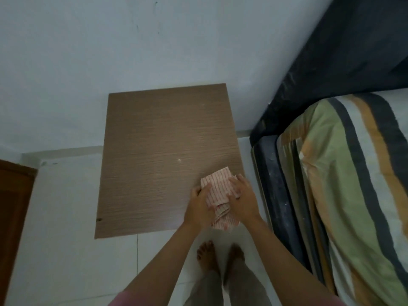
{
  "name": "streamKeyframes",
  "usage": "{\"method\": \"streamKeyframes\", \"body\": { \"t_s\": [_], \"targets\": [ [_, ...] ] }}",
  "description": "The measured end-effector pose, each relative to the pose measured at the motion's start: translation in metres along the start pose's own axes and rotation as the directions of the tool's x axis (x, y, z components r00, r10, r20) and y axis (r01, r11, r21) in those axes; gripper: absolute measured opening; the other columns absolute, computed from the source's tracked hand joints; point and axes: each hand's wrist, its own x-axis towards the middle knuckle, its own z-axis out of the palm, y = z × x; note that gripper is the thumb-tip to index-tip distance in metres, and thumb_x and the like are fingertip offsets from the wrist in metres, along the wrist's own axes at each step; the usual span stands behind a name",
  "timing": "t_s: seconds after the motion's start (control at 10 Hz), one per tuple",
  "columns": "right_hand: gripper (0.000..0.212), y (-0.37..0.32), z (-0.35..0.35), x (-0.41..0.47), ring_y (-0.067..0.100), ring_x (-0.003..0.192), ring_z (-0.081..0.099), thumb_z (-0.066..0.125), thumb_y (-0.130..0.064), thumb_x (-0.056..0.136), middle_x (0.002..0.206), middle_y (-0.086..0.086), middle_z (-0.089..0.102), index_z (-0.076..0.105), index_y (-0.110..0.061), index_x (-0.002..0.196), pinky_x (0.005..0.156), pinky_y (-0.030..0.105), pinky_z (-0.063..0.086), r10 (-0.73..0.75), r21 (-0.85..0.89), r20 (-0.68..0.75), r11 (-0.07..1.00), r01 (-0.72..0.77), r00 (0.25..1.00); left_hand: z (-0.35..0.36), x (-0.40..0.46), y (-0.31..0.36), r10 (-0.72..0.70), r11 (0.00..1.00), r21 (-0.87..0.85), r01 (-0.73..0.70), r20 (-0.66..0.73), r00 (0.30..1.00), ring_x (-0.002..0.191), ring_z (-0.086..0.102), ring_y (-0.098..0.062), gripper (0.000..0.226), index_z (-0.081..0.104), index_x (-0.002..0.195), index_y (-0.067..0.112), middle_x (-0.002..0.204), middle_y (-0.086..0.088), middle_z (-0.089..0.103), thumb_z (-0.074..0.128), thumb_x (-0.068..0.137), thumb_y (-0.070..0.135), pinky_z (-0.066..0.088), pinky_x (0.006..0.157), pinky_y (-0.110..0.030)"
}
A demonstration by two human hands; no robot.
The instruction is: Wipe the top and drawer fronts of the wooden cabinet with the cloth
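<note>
The wooden cabinet [163, 155] stands against a pale wall [110, 51], seen from above so that only its brown, grained top shows; the drawer fronts are out of sight from this angle. At the cabinet's near right corner lies the cloth [218, 191], white with thin red stripes, bunched and partly folded, with its far part spread on the top and its near end hanging just past the cabinet's front edge. The left hand [199, 206] holds the cloth's left side, fingers curled round the fabric with the thumb laid on top of it. The right hand [241, 198] grips the cloth's right side, fingers bent over its far right edge and pressing it down near the cabinet's right edge. Both hands are thus closed on the cloth, with the gathered middle of the fabric between them. A small pale speck [179, 160] sits on the cabinet top, just beyond the cloth toward the wall. A dark mark [99, 219] shows near the cabinet's front left corner. To the right of the cabinet, close but apart from it, is a bed [353, 184] with a striped cover in green, orange, grey and white over a dark mattress edge. In front of the cabinet the person's bare feet [220, 259] stand on a white tiled floor [66, 250]. To the cabinet's left, at the frame edge, is a piece of dark brown wood [15, 206].
</note>
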Motion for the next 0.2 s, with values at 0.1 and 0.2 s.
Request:
{"method": "streamKeyframes", "body": {
  "t_s": [0.1, 0.2],
  "targets": [
    [0.050, -0.007, -0.005, 0.003, 0.020, 0.142, 0.026, 0.049, -0.003, 0.091, 0.156, 0.005, 0.026, 0.046, -0.017, 0.139, 0.111, 0.025, 0.020, 0.003, 0.024, -0.019, 1.000, -0.003, 1.000, -0.003, -0.005, 0.013, -0.003, 0.999, 0.042, 0.005, -0.046, 0.999, 0.122, 0.042, -0.020, 0.063, 0.034, 0.139, 0.013, 0.138, -0.008, 0.028, 0.059, 0.082, 0.007, 0.039, 0.096, -0.020],
    [0.042, -0.023, -0.017, -0.007, 0.020, 0.133, 0.041, 0.054, -0.005, 0.090, 0.144, 0.004, 0.047, 0.057, -0.017, 0.130, 0.114, 0.035, 0.029, -0.003, 0.097, -0.142, 0.995, 0.017, 0.990, -0.011, -0.020, 0.039, -0.008, 0.998, 0.068, 0.014, -0.088, 0.996, 0.127, 0.037, -0.023, 0.060, 0.034, 0.140, 0.012, 0.141, -0.009, 0.028, 0.057, 0.084, 0.013, 0.034, 0.104, -0.026]
  ]
}}
